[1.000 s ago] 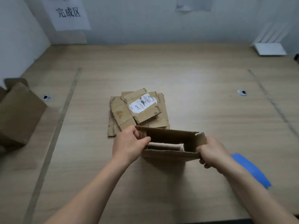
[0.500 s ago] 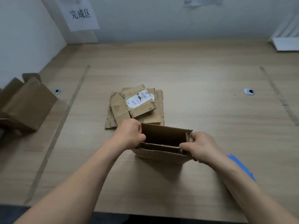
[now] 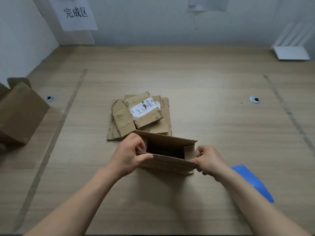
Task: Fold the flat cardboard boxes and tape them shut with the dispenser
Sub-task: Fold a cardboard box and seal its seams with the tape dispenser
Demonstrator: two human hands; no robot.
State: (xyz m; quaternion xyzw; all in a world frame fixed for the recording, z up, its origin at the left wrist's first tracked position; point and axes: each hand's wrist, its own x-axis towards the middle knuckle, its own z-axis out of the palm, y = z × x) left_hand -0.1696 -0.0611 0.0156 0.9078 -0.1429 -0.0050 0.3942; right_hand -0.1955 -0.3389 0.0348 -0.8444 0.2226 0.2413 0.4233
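Note:
A small brown cardboard box stands opened up on the wooden table, its top open and dark inside. My left hand grips its left end, thumb along the near wall and fingers curled over the rim. My right hand pinches the right end at the near corner. Just behind the box lies a stack of flat cardboard boxes, the top one bearing a white shipping label. A blue object lies on the table to the right, partly hidden by my right forearm; I cannot tell whether it is the dispenser.
A larger folded cardboard box sits at the table's left edge. A paper sign hangs on the back wall. A white object rests at the far right corner. Two cable grommets are set into the wooden table.
The box has been squared up: the right end flap is now folded inward and the inside reads as a deeper dark opening. Both hands stayed on its ends.

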